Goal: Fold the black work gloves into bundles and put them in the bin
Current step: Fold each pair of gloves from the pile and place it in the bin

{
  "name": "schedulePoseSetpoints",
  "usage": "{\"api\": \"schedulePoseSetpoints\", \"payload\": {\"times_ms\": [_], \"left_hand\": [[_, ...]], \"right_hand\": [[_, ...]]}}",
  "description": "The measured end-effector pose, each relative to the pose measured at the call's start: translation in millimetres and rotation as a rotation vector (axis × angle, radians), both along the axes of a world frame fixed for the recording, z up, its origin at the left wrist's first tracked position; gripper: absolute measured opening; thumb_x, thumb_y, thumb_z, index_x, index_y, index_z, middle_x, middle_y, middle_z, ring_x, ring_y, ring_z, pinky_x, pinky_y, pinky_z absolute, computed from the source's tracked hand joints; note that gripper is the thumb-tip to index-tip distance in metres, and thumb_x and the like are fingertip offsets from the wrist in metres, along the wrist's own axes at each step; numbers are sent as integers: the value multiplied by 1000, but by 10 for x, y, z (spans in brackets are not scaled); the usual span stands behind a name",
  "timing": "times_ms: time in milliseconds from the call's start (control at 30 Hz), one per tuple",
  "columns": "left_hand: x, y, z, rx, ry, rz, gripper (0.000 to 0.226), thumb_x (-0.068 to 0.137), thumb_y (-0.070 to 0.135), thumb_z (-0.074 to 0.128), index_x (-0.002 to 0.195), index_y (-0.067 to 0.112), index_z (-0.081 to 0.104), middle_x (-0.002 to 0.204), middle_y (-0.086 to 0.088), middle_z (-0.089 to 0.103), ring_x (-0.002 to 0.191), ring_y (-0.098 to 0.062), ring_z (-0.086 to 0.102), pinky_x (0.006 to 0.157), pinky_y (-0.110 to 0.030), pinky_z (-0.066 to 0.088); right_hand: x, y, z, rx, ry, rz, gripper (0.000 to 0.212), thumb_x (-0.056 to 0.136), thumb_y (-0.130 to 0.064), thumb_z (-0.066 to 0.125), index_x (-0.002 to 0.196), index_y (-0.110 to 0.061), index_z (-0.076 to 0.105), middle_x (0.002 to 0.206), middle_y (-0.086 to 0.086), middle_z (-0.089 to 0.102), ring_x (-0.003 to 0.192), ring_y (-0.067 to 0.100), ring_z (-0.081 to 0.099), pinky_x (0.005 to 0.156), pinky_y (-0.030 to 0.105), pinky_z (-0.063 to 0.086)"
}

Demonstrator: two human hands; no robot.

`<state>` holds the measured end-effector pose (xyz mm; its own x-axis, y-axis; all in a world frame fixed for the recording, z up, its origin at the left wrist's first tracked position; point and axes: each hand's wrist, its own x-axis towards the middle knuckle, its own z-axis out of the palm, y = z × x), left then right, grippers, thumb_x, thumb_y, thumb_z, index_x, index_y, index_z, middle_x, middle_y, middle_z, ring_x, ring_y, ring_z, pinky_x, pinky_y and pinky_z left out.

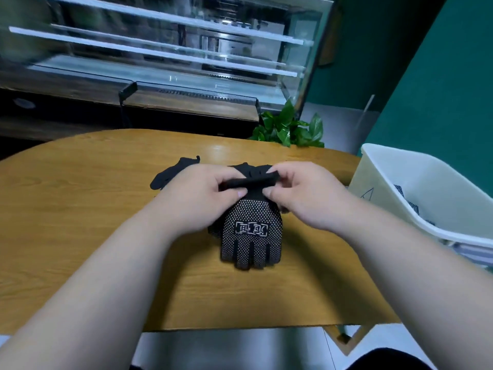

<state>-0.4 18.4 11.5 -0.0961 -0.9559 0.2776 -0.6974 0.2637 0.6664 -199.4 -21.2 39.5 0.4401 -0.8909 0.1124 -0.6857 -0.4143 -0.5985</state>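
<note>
A black work glove (252, 236) with white grip dots and a white logo lies on the wooden table (80, 209), fingers pointing toward me. My left hand (202, 193) and my right hand (301, 193) both pinch its black cuff at the far end and hold the cuff raised off the table. More black gloves (170, 172) lie in a pile just behind my left hand, partly hidden. The white plastic bin (400, 188) stands at the table's right, with dark dotted gloves (408, 201) inside.
A green leafy plant (290, 129) stands beyond the table's far right edge. A glass display case (160, 62) fills the background. The green wall (440, 89) rises behind the bin. The table's near edge lies close to my lap.
</note>
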Motion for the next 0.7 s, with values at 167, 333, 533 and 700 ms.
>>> {"api": "schedulePoseSetpoints", "payload": {"times_ms": [167, 333, 533, 700], "left_hand": [[-49, -235, 225, -53, 4, 18, 25, 90, 32, 67, 72, 48, 64, 66, 17, 64, 58, 1, 55, 54, -14, 39], [-61, -94, -29, 40, -124, -161, 23, 82, 29, 78, 78, 51, 70, 88, 20, 68, 82, 0, 62, 78, -28, 49], [-262, 285, -808, 147, -234, -368, 18, 79, 27, 81, 97, 30, 79, 98, 18, 67, 95, 4, 54, 87, -14, 42], [-267, 423, -892, 157, -241, -377, 32, 76, 58, 68, 95, 33, 78, 109, 21, 59, 105, 5, 44, 82, -9, 30]], "right_hand": [[-42, -167, 166, -227, 48, -86, 3, 90, -27, 67, 88, -26, 69, 78, -11, 66, 75, 10, 60, 71, 33, 52], [-254, 40, -150, -205, 104, -1, 10, 89, -24, 68, 89, -34, 70, 84, -18, 67, 81, -1, 59, 73, 25, 49], [-520, 426, -971, -37, 264, 178, 17, 75, -26, 57, 85, -29, 70, 94, -18, 66, 92, 6, 61, 84, 34, 52], [-647, 549, -1111, -8, 194, 229, 21, 72, -29, 55, 85, -32, 72, 104, -24, 64, 109, -2, 52, 103, 30, 36]]}}
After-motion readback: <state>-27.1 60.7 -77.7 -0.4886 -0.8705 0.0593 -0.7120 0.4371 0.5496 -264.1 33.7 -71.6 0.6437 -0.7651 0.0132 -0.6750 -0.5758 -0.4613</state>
